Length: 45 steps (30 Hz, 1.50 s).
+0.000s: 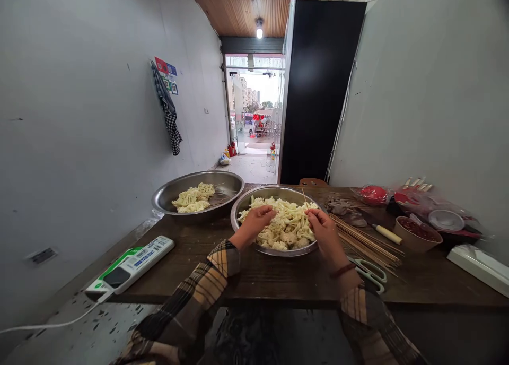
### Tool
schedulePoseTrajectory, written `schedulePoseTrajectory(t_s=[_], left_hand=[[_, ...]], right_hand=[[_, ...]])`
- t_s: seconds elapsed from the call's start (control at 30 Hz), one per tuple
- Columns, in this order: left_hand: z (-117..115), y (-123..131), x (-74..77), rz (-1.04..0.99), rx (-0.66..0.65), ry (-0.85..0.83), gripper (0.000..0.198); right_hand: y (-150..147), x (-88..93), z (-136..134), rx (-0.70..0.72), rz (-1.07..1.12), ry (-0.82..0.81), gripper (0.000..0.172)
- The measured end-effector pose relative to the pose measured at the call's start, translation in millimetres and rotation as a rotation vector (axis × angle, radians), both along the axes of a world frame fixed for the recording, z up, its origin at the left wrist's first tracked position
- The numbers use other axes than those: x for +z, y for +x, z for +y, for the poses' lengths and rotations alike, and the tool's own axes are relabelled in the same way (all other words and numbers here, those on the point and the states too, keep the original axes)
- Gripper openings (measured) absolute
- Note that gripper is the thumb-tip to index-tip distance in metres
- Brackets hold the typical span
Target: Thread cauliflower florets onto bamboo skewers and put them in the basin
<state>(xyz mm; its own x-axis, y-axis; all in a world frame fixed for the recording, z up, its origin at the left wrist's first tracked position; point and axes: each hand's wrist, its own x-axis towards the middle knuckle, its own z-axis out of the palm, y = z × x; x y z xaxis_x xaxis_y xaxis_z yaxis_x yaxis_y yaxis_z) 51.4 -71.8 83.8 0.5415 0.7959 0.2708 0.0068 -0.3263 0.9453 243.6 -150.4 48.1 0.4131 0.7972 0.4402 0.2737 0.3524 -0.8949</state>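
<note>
A metal bowl (278, 253) full of cauliflower florets (286, 222) stands in front of me on the table. Over its left side is my left hand (256, 223), its fingers pinched together; what they hold, if anything, I cannot make out. My right hand (325, 235), at the bowl's right side, grips a thin wooden skewer (304, 198) that points upward. Farther left, a second metal bowl (228, 183) contains skewered cauliflower (194, 198). A bundle of loose skewers (368, 243) lies just right of my right hand, and scissors (370, 272) lie close to my right wrist.
On the table's right are a knife (387, 234), a paper tub of dark red contents (417, 235), plastic-wrapped goods (449, 211) and a white box (479, 267). A white device with a cable (133, 264) sits at the left edge. Behind stands a tall black cabinet (322, 89).
</note>
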Motion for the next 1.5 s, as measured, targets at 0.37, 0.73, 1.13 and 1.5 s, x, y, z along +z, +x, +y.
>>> schedulePoseTrajectory(t_s=[0.37, 0.73, 1.13, 1.5], left_hand=[[2, -14, -5.0, -0.235, -0.179, -0.391, 0.041], [0, -14, -3.7, -0.302, -0.13, -0.38, 0.029], [3, -11, -3.9, -0.361, -0.034, -0.475, 0.026], [2, -10, -1.7, -0.377, -0.022, -0.505, 0.025]], right_hand=[[-42, 13.7, -21, 0.124, -0.467, -0.07, 0.035], [-42, 12.1, -21, 0.123, -0.541, -0.065, 0.033], [-40, 16.0, -29, 0.157, -0.515, -0.06, 0.032], [-39, 13.6, -27, 0.135, -0.552, -0.05, 0.032]])
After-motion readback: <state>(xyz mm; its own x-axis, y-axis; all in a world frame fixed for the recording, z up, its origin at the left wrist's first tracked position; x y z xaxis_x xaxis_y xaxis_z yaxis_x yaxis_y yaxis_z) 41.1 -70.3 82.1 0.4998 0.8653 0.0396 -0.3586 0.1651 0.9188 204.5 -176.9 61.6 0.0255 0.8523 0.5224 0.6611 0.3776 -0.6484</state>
